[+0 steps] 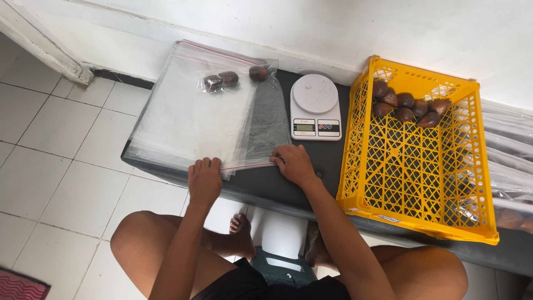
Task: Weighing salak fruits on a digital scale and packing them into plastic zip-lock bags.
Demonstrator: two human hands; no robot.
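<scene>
A clear zip-top plastic bag [189, 116] lies flat on a low dark table [327, 161], holding three brown scaly fruits [222, 79] at its far end. My left hand [204, 180] presses on the bag's red-striped zip edge at the near left. My right hand [293, 162] pinches the same edge at its right end. Both sets of fingers rest on the zip strip.
A white kitchen scale [315, 106] stands behind my right hand. A yellow plastic crate [416, 166] with several brown fruits [408, 105] in its far corner sits to the right. More clear bags [508, 150] lie past the crate. White tiled floor lies on the left.
</scene>
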